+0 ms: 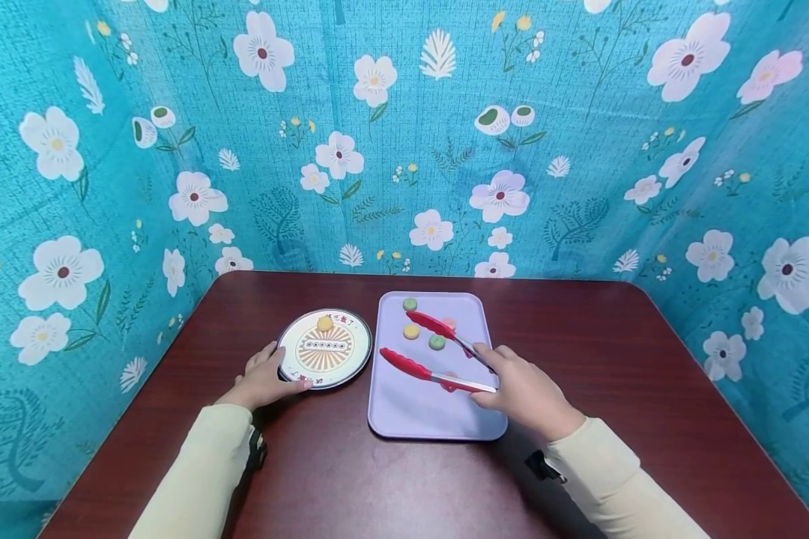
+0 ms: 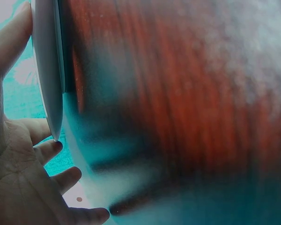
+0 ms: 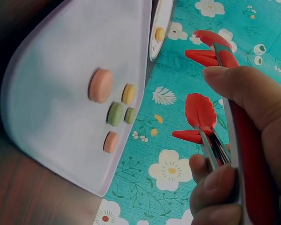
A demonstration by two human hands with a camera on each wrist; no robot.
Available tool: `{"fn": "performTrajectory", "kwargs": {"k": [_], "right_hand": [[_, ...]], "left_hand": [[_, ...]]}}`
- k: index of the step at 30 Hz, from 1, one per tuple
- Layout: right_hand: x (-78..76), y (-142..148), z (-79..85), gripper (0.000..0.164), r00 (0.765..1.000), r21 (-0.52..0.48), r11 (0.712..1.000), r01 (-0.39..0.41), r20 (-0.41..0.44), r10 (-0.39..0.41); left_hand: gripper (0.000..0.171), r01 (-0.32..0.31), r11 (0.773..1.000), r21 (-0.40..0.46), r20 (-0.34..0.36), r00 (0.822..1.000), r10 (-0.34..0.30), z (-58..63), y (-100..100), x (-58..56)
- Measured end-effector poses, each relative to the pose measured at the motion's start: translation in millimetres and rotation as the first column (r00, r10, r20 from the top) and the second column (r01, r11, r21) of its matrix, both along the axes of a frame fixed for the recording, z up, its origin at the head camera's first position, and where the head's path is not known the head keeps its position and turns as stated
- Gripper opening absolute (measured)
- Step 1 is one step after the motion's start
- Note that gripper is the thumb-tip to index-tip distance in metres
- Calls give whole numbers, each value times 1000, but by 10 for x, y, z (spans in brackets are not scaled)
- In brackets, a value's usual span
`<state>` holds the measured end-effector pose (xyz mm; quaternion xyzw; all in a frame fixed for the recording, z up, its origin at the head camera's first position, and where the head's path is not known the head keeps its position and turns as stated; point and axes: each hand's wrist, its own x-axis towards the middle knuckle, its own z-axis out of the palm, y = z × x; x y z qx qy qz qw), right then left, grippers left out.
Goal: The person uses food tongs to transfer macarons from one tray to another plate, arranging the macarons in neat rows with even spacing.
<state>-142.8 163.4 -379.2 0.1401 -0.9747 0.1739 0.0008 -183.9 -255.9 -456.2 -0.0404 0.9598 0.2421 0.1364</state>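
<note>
My left hand [image 1: 266,378] grips the left rim of a round white plate [image 1: 353,348] with a printed sunburst pattern. A yellow macaron [image 1: 325,323] lies near the plate's far side. In my right hand [image 1: 529,393] I hold red-tipped metal tongs [image 1: 404,364], their arms spread apart with nothing between the tips. They hover over a lilac tray [image 1: 404,415]. On it lie a green macaron [image 1: 410,305] at the far corner, a yellow macaron [image 1: 411,331], another green macaron [image 1: 437,342], and two pink macarons [image 3: 101,86], partly hidden by the tongs in the head view.
Plate and tray stand side by side on a dark red-brown table [image 1: 323,464], a narrow gap between them. A teal flowered cloth [image 1: 391,150] hangs behind the table and along both sides.
</note>
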Motion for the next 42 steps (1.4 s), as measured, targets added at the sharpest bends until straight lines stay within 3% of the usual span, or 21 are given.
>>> {"fn": "performTrajectory", "kwargs": {"k": [28, 42], "right_hand": [[18, 214, -79, 79, 999, 43, 999, -17, 29, 16], [31, 330, -108, 79, 996, 67, 998, -2, 90, -4]], "left_hand": [[113, 1, 1000, 5, 2, 1000, -1, 48, 25, 25], [113, 15, 1000, 3, -7, 1000, -15, 47, 26, 20]]}}
